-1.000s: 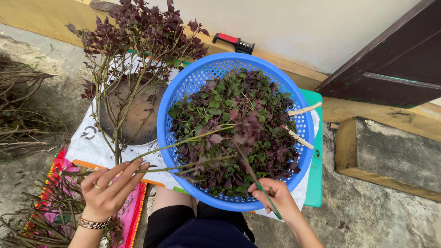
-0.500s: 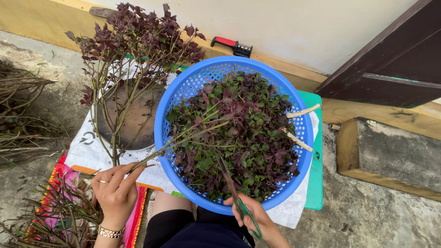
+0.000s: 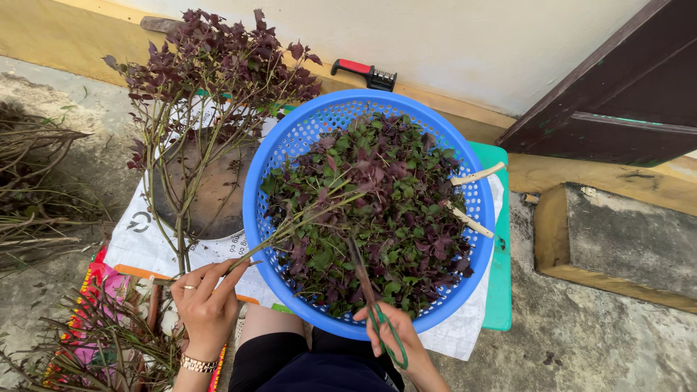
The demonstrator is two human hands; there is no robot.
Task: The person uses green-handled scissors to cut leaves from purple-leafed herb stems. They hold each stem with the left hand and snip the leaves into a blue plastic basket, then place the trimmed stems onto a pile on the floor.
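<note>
The left hand [image 3: 207, 305] is closed in a pinch around the cut end of a leafy stem [image 3: 305, 218], which runs up and to the right so that its tip lies over the greens inside the blue basket [image 3: 479, 196]. The right hand [image 3: 396, 341] is wrapped around the green handles of the scissors [image 3: 370, 301]; the blades point up and left into the basket and rest among the leaves, just beside the stem but not visibly around it. Whether the blades are parted cannot be told. Compared with the frame half a second earlier, the left hand sits slightly further right, and the right hand with the scissors stays at the near rim of the basket; a second ago the right hand was further to the right and the stem lay flatter across the basket. The basket rests on a green stool [image 3: 497, 276] over a white sack [image 3: 145, 232]. A bunch of purple-leaved branches [image 3: 218, 65] stands to the left of the basket. A red-handled tool [image 3: 367, 72] lies by the wall behind the basket.
</note>
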